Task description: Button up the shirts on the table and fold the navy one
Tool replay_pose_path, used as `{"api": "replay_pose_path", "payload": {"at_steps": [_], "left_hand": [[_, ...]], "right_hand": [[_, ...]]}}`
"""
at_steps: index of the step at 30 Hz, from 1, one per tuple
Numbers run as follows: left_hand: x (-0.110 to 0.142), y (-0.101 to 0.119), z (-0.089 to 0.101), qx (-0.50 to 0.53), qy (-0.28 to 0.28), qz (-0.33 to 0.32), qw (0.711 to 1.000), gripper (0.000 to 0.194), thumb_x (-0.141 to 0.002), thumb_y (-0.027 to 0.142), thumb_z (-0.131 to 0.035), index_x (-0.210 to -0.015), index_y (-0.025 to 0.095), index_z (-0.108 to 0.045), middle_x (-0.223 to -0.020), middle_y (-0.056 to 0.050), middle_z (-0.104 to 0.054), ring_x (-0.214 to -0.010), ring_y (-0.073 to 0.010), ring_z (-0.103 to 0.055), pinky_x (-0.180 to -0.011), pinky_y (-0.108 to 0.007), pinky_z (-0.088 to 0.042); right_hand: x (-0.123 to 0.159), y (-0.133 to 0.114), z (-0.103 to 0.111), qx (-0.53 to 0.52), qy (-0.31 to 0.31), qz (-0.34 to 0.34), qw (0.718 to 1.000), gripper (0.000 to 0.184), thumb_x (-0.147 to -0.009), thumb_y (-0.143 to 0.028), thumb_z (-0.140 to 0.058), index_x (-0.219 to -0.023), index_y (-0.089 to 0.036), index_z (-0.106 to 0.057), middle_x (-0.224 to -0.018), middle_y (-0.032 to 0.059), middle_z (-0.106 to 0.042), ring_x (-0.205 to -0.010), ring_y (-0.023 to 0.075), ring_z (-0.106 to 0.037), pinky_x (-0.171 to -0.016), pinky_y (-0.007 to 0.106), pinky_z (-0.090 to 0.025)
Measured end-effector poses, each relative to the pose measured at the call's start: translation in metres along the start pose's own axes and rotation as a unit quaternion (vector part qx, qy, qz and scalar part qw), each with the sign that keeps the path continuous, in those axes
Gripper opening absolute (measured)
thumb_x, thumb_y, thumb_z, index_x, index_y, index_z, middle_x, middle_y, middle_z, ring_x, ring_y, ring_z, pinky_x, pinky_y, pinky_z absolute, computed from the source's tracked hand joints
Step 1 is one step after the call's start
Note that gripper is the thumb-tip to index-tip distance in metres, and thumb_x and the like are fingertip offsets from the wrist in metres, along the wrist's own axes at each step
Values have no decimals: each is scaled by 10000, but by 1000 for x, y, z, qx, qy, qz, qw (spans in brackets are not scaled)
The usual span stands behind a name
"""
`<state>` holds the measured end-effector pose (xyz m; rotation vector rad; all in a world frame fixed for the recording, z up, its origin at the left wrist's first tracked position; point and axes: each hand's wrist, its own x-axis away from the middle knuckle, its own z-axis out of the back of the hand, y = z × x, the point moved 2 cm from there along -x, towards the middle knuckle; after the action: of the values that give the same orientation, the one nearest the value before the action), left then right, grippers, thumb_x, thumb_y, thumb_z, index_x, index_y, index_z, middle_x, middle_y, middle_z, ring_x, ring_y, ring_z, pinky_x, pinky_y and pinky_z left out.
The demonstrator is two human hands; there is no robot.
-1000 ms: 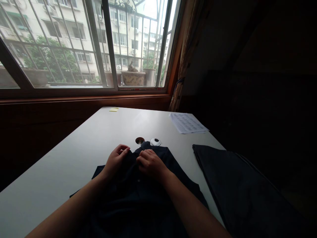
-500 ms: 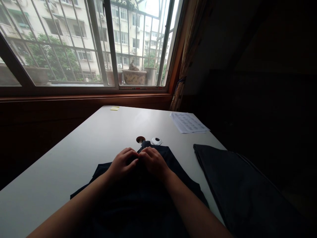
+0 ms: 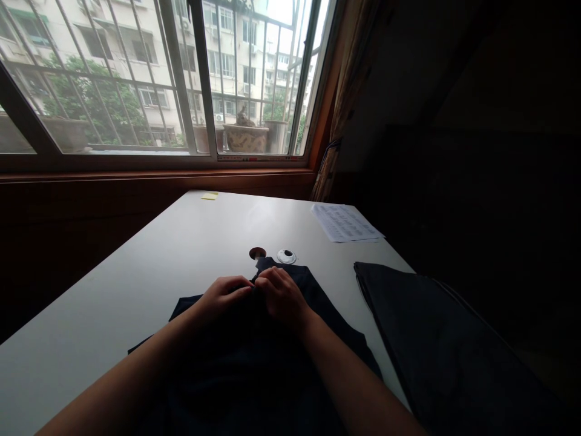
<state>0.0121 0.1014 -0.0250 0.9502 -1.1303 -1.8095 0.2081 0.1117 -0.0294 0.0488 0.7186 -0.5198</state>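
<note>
A dark navy garment (image 3: 254, 363) lies spread on the white table (image 3: 136, 272), its narrow upper end pointing away from me. Near that end, my left hand (image 3: 227, 292) pinches the cloth between thumb and fingers. Right beside it, my right hand (image 3: 282, 293) has its fingers curled on the same cloth, the fingertips of both hands almost meeting. What exactly lies between the fingers is too dark and small to make out. The exact kind of garment cannot be told from its shape here.
Another dark folded cloth (image 3: 431, 339) lies on the right. Beyond the garment are a round hole (image 3: 258, 253) in the tabletop and a white ring-shaped cover (image 3: 287, 257). Printed sheets (image 3: 347, 223) rest at the far right, a yellow sticky note (image 3: 209, 195) at the far edge.
My left hand has lowered slightly and its fingers have flattened together. The right hand stays nearly in place. The cloth at the garment's upper end has shifted a little.
</note>
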Motion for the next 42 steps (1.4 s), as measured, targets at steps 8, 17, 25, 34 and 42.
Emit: {"api": "replay_pose_path", "payload": {"at_steps": [8, 17, 25, 34, 42], "left_hand": [[0, -5, 0, -4, -4, 18, 1000, 287, -859, 445, -618, -934, 213, -768, -867, -71, -735, -820, -259, -659, -750, -330, -524], [-1, -7, 3, 16, -29, 46, 998, 301, -864, 458, -601, -881, 187, -731, -829, -48, -697, -792, -228, -626, -713, -302, -504], [1, -6, 5, 75, -66, 93, 991, 312, -874, 455, -596, -936, 161, -680, -896, -43, -666, -877, -217, -602, -792, -312, -493], [1, -7, 6, 126, -49, 73, 988, 268, -849, 416, -634, -900, 158, -684, -892, -48, -656, -877, -220, -603, -800, -317, -485], [1, -7, 8, 109, -32, 33, 993, 247, -827, 366, -665, -978, 173, -700, -960, -49, -672, -957, -236, -596, -871, -325, -454]], "right_hand": [[-2, 0, 3, -10, 5, 14, 1000, 134, -932, -159, -512, -1012, -221, -602, -964, 65, -637, -879, 225, -556, -843, 413, -465], [-2, -3, 8, 46, 8, 72, 996, 143, -977, -183, -507, -1016, -209, -642, -874, 43, -647, -808, 192, -545, -766, 366, -461], [-1, 0, 8, 66, 5, 99, 993, 138, -977, -183, -532, -991, -214, -666, -841, 24, -643, -784, 172, -521, -742, 342, -437], [2, 5, 3, -12, 42, 26, 999, 119, -915, -154, -563, -952, -225, -651, -901, 38, -656, -848, 192, -561, -803, 361, -484], [3, 6, 6, -97, 96, -45, 990, 219, -789, -75, -577, -942, -230, -570, -968, 31, -687, -916, 214, -598, -872, 394, -498]]}}
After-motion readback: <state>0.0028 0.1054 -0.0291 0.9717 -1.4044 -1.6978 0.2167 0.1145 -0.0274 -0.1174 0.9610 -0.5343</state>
